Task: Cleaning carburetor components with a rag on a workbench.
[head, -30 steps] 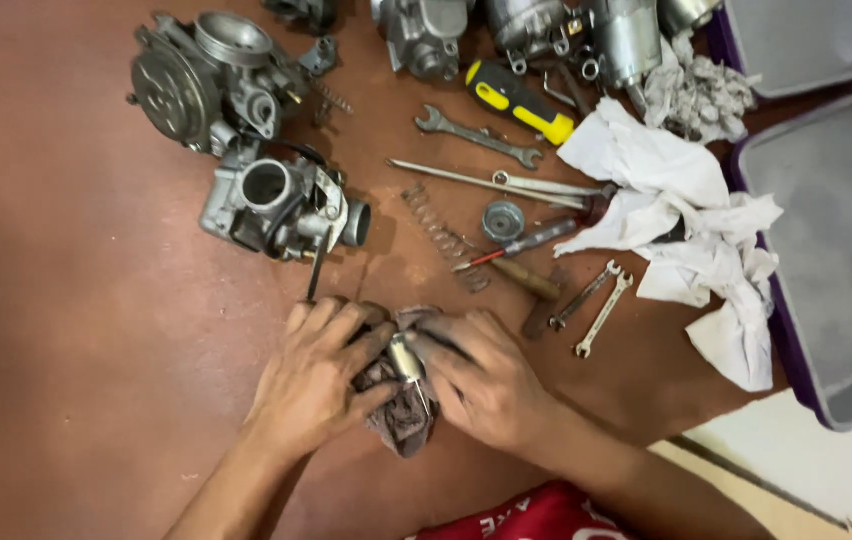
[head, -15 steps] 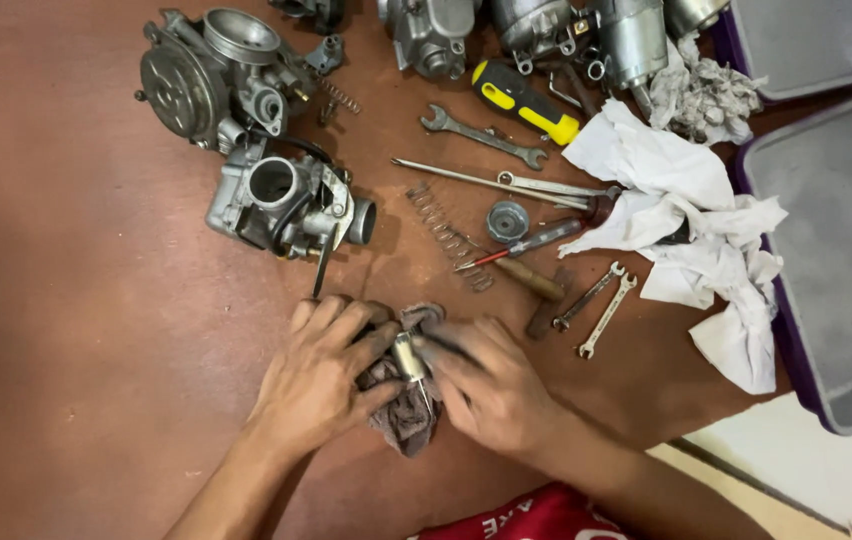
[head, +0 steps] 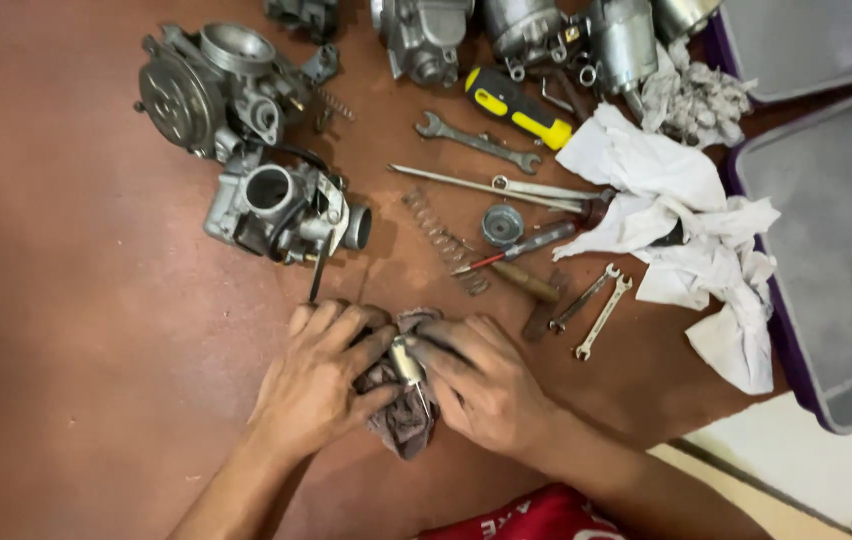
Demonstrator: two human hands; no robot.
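- The small metal part point(head: 406, 358) lay on a grey rag point(head: 401, 420) on the brown table point(head: 66, 380), pinched between both hands; the step looked like wiping it clean.
- The left hand point(head: 318, 385) curled around rag and part, fingers closed.
- The right hand point(head: 481, 385) pressed in from the other side, fingertips closed on the part.
- A next move would likely call for turning the part within the rag.

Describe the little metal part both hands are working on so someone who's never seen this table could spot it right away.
Start at the brown table and find the two hands near its lower edge. The left hand and right hand pinch a dirty grey rag between them. The small shiny metal piece pokes out of that rag; unlike the loose tools above, it is held and wrapped in cloth.
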